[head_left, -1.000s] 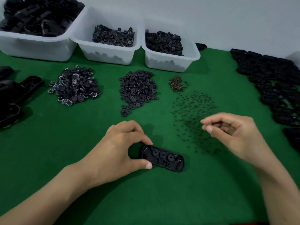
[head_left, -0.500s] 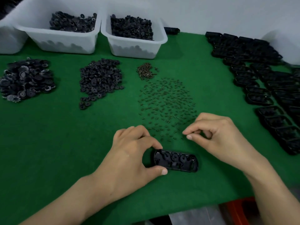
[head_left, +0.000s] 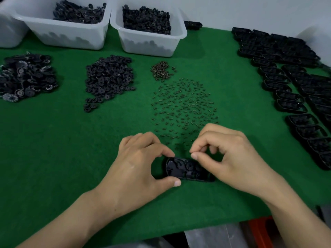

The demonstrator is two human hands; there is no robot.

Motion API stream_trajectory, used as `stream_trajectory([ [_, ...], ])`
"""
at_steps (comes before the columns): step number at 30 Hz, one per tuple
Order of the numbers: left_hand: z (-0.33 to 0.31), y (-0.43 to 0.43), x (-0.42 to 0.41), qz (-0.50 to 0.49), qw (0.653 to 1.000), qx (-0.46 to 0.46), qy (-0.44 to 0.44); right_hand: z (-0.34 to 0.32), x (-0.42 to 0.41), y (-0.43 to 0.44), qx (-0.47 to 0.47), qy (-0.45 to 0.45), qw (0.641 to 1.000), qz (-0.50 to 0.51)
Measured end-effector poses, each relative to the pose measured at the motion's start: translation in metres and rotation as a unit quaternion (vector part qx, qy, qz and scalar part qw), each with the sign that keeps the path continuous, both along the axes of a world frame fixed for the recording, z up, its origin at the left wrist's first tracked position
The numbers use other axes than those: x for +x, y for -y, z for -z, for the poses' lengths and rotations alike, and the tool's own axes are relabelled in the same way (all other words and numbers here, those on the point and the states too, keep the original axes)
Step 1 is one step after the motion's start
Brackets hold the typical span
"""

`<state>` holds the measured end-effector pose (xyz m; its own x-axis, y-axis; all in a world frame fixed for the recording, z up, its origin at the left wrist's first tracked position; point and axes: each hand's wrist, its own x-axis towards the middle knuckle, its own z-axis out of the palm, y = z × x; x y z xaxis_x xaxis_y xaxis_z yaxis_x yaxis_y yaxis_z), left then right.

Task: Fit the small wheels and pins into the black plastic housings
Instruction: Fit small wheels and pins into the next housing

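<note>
Three white tubs stand along the top of the frame: the left tub (head_left: 9, 33) is cut off by the edge and its contents are hidden, the middle tub (head_left: 68, 35) holds toothed wheels, and the right tub (head_left: 148, 45) holds plain black wheels. On the green mat (head_left: 53, 140) below them lie four loose lots: a toothed-wheel heap (head_left: 26, 76) at the left, a plain-wheel heap (head_left: 109, 77) beside it, a small heap of brown screws (head_left: 161, 70) at centre, and a wide scatter of pins (head_left: 184, 104) under that. Rows of housings (head_left: 290, 77), too many to count, fill the right edge. One single housing (head_left: 180, 169) lies at lower centre with wheels seated inside. Your left hand (head_left: 136, 169) clamps its left end between forefinger and thumb. Your right hand (head_left: 231, 163) hovers over its right end, thumb and forefinger tips nearly together. Whether they pinch a pin cannot be told.
</note>
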<state>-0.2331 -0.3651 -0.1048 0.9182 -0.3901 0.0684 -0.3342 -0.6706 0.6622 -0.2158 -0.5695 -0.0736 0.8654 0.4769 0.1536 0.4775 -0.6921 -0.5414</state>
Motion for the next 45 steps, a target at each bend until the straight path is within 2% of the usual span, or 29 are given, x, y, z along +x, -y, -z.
stream_trajectory([
  [3, 0.000, 0.000, 0.000, 0.002, 1.000, 0.007, -0.001, 0.007, -0.009, -0.013, 0.007, -0.009, 1.000, -0.029],
  [10, 0.000, 0.000, 0.000, -0.002, 1.000, 0.011, -0.002, 0.009, -0.010, -0.013, -0.007, -0.021, 0.999, -0.023],
  [21, 0.000, -0.001, 0.000, 0.003, 1.000, 0.009, -0.003, 0.006, -0.010, -0.015, -0.036, 0.004, 0.999, -0.031],
  [25, 0.000, -0.001, 0.000, 0.002, 1.000, 0.010, -0.003, 0.000, -0.001, -0.005, -0.003, -0.011, 1.000, 0.000],
  [28, 0.001, -0.001, 0.000, -0.001, 1.000, 0.008, -0.004, -0.001, 0.009, -0.004, -0.041, -0.003, 0.998, 0.040],
  [36, 0.001, 0.000, -0.001, -0.006, 1.000, 0.006, -0.001, -0.001, 0.016, -0.017, -0.141, -0.017, 0.990, 0.006],
  [38, 0.001, 0.000, -0.001, -0.007, 1.000, 0.006, -0.002, -0.001, 0.015, -0.014, -0.115, -0.014, 0.993, 0.009],
  [42, 0.001, 0.000, -0.001, -0.007, 1.000, 0.005, -0.001, 0.000, 0.003, -0.002, 0.048, -0.039, 0.998, 0.032],
  [45, 0.001, -0.001, 0.000, -0.007, 1.000, 0.006, 0.000, 0.010, -0.010, -0.002, 0.079, -0.051, 0.995, 0.007],
])
